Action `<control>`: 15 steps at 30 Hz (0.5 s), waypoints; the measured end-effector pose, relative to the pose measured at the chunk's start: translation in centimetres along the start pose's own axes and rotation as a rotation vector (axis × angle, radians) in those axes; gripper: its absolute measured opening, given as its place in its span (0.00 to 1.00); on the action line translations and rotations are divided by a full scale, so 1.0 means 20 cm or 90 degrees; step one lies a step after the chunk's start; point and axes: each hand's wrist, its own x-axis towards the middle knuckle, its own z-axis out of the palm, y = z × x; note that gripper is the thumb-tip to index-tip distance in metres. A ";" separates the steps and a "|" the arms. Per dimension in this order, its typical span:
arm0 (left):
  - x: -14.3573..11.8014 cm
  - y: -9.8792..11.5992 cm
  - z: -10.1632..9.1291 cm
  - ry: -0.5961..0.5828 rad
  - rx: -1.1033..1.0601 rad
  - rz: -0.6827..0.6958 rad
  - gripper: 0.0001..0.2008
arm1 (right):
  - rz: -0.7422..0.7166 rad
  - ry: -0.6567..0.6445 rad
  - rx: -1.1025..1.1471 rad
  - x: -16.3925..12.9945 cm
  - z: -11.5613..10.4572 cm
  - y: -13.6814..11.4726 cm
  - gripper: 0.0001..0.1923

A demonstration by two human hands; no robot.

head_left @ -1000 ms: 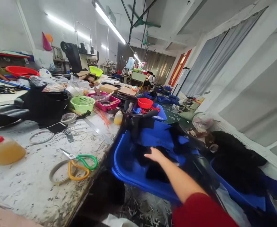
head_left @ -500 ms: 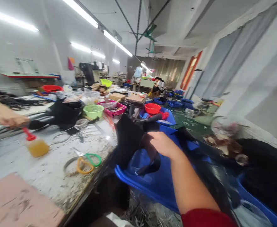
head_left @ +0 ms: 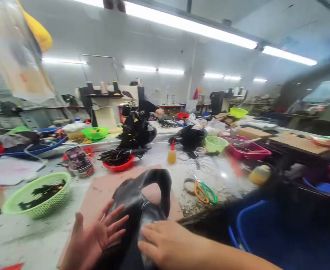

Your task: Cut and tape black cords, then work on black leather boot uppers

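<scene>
A shiny black leather-like piece with a loop like a bag handle (head_left: 155, 210) lies over a pinkish board (head_left: 94, 198) on the worktable. My right hand (head_left: 167, 240) is on its near part, fingers closed together over it and the thumb hidden. To the left, my left hand (head_left: 97, 236) is open, palm turned up and fingers spread, beside the piece with nothing in it. Scissors with orange and green handles (head_left: 206, 191) lie right of the board, by a roll of tape (head_left: 189, 185). A squeeze bottle of yellow liquid (head_left: 171, 153) stands beyond the board.
A green basket of black scraps (head_left: 38, 197) is at left, near a red bowl of black strips (head_left: 118, 163). Farther right are a pale green basket (head_left: 215, 144) and a magenta tray (head_left: 249, 150). Blue bins (head_left: 246, 221) stand past the table edge. A person (head_left: 148, 107) is across the table.
The view has swung left. My right hand has come from over the blue bin to the board with the black piece. The hand at the bottle's red nozzle has left it.
</scene>
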 end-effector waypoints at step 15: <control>0.27 0.00 -0.26 0.340 0.411 0.168 0.24 | 0.049 -0.003 0.077 -0.07 0.14 0.02 0.19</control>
